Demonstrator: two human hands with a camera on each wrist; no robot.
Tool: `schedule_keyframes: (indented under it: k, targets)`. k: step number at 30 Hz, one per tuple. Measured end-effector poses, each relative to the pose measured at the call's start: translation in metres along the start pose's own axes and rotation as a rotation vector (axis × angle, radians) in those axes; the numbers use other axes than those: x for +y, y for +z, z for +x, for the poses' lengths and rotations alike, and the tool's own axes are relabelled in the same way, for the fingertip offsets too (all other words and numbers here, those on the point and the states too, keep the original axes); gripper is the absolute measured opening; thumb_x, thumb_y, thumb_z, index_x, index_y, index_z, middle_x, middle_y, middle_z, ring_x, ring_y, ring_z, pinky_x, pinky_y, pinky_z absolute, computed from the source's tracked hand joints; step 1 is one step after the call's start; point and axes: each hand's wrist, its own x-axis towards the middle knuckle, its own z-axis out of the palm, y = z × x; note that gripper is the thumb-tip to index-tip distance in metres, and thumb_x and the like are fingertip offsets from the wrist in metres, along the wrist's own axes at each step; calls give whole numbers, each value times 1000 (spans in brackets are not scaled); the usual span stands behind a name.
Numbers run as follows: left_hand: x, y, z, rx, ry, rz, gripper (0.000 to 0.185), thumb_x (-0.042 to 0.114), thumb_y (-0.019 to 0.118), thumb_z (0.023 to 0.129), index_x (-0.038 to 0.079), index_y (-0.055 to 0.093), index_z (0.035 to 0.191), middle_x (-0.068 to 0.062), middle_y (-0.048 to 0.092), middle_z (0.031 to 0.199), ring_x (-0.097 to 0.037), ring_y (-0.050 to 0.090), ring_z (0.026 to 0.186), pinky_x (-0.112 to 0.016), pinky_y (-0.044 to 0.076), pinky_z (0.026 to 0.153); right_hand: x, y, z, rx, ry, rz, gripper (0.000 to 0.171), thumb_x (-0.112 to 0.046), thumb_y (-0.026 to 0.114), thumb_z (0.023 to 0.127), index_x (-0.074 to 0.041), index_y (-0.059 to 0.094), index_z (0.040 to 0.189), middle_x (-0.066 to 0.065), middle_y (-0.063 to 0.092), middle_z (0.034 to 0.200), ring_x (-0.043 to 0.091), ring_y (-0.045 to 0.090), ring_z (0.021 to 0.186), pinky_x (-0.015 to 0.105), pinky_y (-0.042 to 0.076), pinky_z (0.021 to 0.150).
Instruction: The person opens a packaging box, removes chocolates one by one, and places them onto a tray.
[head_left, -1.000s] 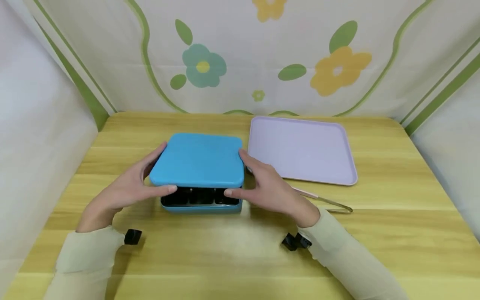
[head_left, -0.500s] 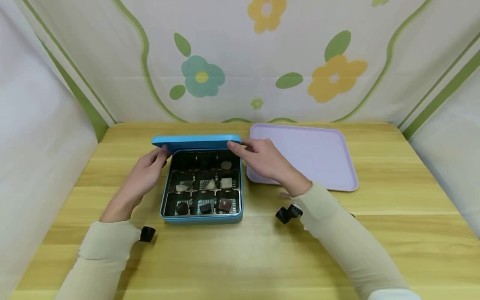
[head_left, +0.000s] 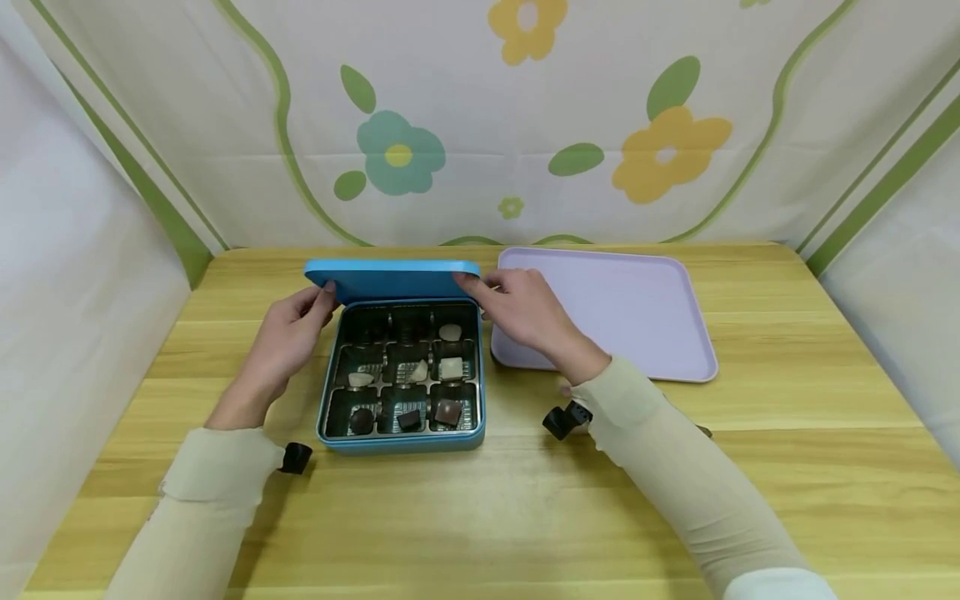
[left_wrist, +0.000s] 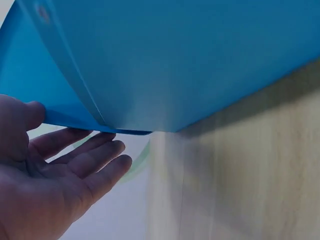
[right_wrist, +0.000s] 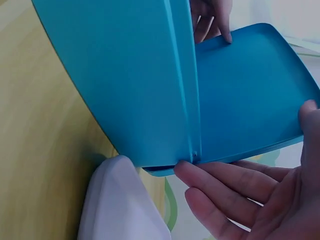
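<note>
A blue tin box (head_left: 405, 447) stands on the table, its hinged lid (head_left: 393, 282) raised upright at the back. My left hand (head_left: 288, 337) holds the lid's left edge, thumb on the inner side and fingers behind. At the right edge my right hand (head_left: 528, 312) grips the lid the same way; its fingers (right_wrist: 235, 185) reach past the lid's outer side in the right wrist view. Inside the tin, a dark divided tray (head_left: 384, 354) bears several chocolates: dark pieces (head_left: 448, 412) in the front row, white ones (head_left: 451, 368) behind. The back left compartments are too dark to read.
A lilac tray (head_left: 618, 317) lies right of the tin, partly under my right hand. Small ends of a tool (head_left: 703, 431) peek out from beneath the right sleeve. A flowered cloth (head_left: 510, 125) hangs behind the wooden table (head_left: 465, 533).
The lid has swung up and back from over the tin, and the chocolates have come into view. Both hands moved back with it. In the last half second it rose only slightly.
</note>
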Motion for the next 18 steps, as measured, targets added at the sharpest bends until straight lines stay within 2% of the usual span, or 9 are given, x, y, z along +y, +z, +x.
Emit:
schedule_keyframes:
  k: [3,7,9,12,18]
  targets:
    - [-1,-1,3,1,-10,-2,71,61,34,113,-1,64,129,-22,51,164,-44,38,159,-69,30,127,0,0,1,14,10,15,58,-64,56,106,-10,79,104,9,81,95,19,74,84,38,53,72]
    - [-1,-3,4,21,-2,-3,73,60,35,113,0,64,142,-24,54,161,-46,40,157,-69,31,126,2,3,0,34,2,20,42,-47,66,105,-10,78,123,7,82,107,21,78,97,42,61,87]
    - [-1,-3,5,33,-1,-7,74,60,36,113,0,62,148,-26,55,159,-47,43,154,-69,34,125,5,5,-1,52,-7,24,37,-38,66,107,-9,77,128,8,82,113,22,78,103,44,61,92]
    - [0,-2,6,46,-3,-28,75,61,37,113,1,57,154,-28,55,158,-48,47,152,-68,36,124,10,10,-4,90,-4,50,36,-32,63,109,-11,76,135,8,81,122,25,76,112,46,60,99]
    - [-1,-2,6,51,-30,-90,75,60,41,112,2,52,158,-25,45,167,-49,51,149,-66,38,123,13,22,-13,117,36,174,47,-37,65,107,-12,68,147,10,78,132,26,75,120,47,58,106]
